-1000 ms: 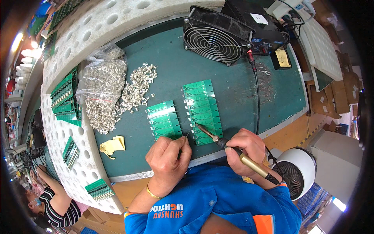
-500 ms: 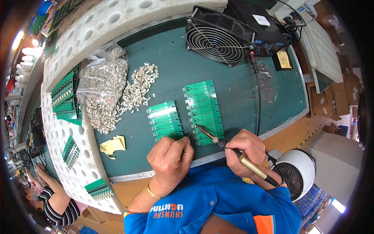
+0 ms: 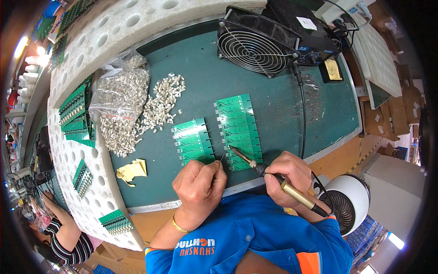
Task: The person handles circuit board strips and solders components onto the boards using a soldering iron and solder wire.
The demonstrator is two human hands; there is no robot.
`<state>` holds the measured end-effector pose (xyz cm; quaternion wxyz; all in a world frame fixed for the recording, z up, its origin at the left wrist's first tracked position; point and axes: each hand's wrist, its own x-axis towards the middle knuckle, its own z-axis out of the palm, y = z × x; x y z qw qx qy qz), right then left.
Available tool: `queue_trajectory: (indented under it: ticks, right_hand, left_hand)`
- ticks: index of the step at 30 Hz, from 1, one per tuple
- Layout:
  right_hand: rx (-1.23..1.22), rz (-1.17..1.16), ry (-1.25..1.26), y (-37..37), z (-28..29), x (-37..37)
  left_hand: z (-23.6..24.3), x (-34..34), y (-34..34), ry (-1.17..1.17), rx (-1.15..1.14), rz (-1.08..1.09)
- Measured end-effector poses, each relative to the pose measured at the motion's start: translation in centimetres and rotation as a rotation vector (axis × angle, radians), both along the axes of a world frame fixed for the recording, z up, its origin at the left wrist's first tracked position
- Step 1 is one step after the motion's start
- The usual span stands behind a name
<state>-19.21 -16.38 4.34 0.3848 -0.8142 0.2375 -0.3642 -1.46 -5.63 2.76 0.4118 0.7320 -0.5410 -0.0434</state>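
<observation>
My right hand (image 3: 288, 176) is closed round the handle of a soldering iron (image 3: 297, 193). The iron's tip rests at the left edge of the longer green circuit board panel (image 3: 239, 123), beside its row of pins. Pinched in my left hand (image 3: 199, 186) is a thin solder wire (image 3: 222, 158), its end near the iron's tip. A shorter green board panel (image 3: 192, 140) lies just left, its lower end close to my left knuckles. Whether the wire touches the pin is too small to tell.
Loose small white connectors (image 3: 165, 98) lie beside a clear plastic bag (image 3: 122, 84) of them. White foam (image 3: 98, 182) with board panels borders the left. A black fan (image 3: 255, 45) and a black soldering station (image 3: 315, 50) stand at the back; the iron's cable (image 3: 303, 121) crosses the right side.
</observation>
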Motion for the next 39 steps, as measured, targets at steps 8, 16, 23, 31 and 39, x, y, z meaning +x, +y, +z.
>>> queue_trajectory:
  ticks: [8, 16, 23, 31, 39]
  right_hand:
    - [-0.039, 0.009, 0.011, -0.04, -0.07, -0.04]
    - [-0.075, 0.020, 0.009, 0.02, 0.02, 0.06]
    - [-0.111, 0.035, 0.034, 0.21, 0.04, -0.06]
    - [-0.134, 0.058, 0.043, 0.50, 0.11, -0.29]
    - [-0.158, 0.088, 0.056, 0.75, 0.21, -0.33]
  left_hand:
    - [0.03, -0.03, -0.21, -0.009, -0.011, 0.001]
    - [-0.13, -0.02, -0.23, 0.002, -0.006, -0.008]
    - [-0.05, -0.08, -0.30, 0.004, 0.008, -0.016]
    - [-0.44, -0.04, -0.34, 0.002, -0.031, -0.009]
    - [-0.30, 0.01, -0.05, 0.015, 0.003, -0.018]
